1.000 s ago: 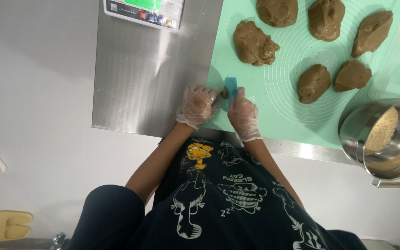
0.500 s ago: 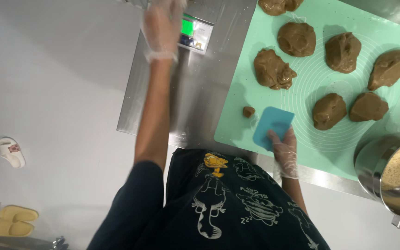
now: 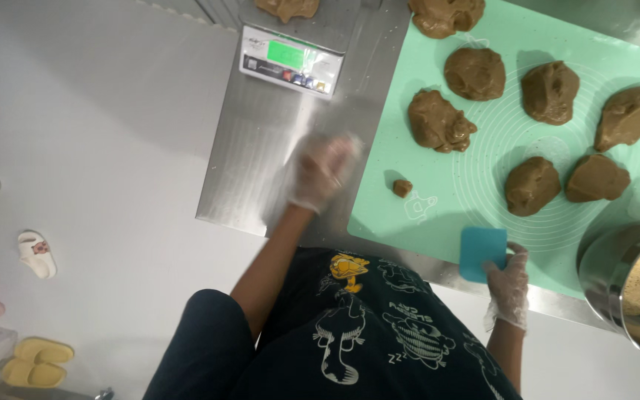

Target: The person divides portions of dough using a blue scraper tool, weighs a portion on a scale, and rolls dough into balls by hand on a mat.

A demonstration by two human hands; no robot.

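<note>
Near the front edge of the mint green mat (image 3: pixel 483 192), a blue scraper (image 3: pixel 482 253) lies flat, my gloved right hand (image 3: pixel 507 285) gripping its near right corner. A small dough scrap (image 3: pixel 402 187) sits up and to the left of it, between both hands. My left hand (image 3: pixel 322 170), blurred over the steel tabletop (image 3: pixel 253 170), is nearer that scrap; I cannot tell its grip.
</note>
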